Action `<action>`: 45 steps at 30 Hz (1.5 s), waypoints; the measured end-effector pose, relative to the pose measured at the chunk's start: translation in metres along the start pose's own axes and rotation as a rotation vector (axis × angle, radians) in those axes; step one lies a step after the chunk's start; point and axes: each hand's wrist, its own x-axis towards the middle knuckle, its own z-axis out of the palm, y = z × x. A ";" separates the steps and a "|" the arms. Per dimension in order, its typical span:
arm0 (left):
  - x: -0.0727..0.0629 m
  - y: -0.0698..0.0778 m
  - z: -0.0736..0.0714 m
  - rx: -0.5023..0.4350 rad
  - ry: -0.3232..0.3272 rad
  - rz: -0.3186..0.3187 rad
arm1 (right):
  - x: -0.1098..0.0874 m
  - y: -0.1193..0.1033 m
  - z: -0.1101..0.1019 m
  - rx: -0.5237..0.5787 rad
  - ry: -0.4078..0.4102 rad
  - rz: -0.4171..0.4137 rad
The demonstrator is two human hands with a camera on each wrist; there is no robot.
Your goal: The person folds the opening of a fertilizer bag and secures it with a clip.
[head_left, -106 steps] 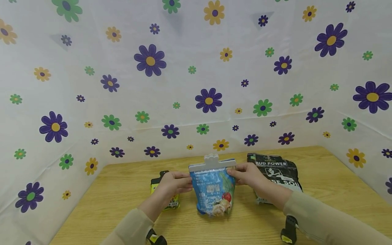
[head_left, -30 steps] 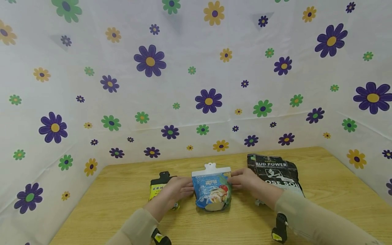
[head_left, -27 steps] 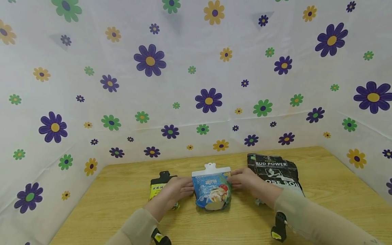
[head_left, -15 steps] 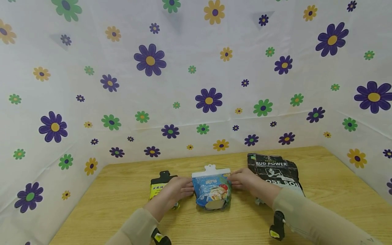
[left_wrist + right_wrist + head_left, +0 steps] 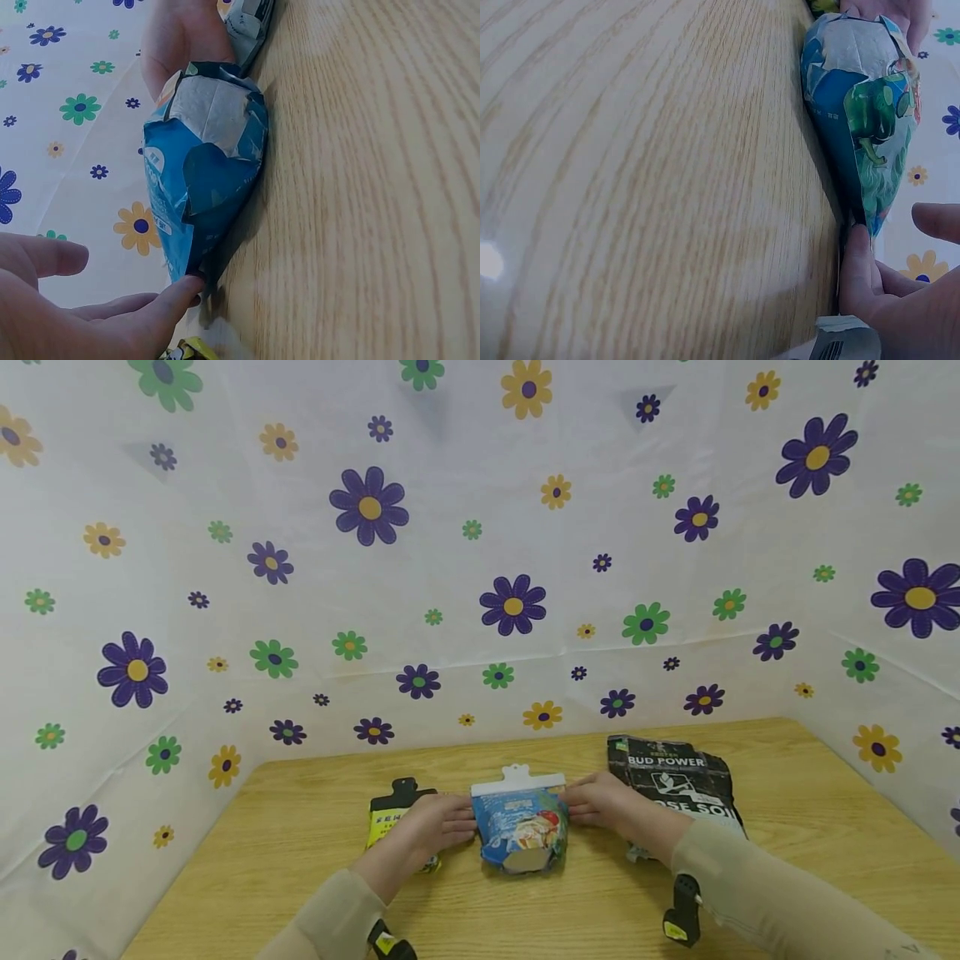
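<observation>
A blue printed bag [image 5: 517,827] lies on the table at the middle of the head view. Across its top sits a white sealing clip [image 5: 517,782] with a small tab. My left hand [image 5: 429,827] touches the bag's left edge with extended fingertips; the left wrist view shows its thumb apart from the blue bag [image 5: 210,165]. At the right edge, my right hand [image 5: 611,806] does the same. In the right wrist view the right hand [image 5: 915,315] has its thumb lifted off the bag [image 5: 862,112]. The bag's flat end faces me.
A yellow bag [image 5: 384,827] with a black clip [image 5: 403,793] lies left, partly behind my left hand. To the right is a black "BUD POWER" soil bag [image 5: 675,777], partly covered by my right forearm. A flower-printed sheet [image 5: 465,568] rises behind the wooden table [image 5: 247,877].
The blue bag, earlier held tilted up with my right thumb on its front, has come down onto the table. My thumb is off it. Over the last second almost nothing has moved.
</observation>
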 end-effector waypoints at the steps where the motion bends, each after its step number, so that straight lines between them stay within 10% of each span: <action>1: 0.000 0.000 0.000 0.000 -0.002 -0.001 | 0.000 0.000 0.000 -0.005 -0.005 0.001; 45: -0.015 0.005 -0.017 -0.059 -0.159 -0.018 | -0.014 0.002 -0.015 -0.034 -0.095 -0.028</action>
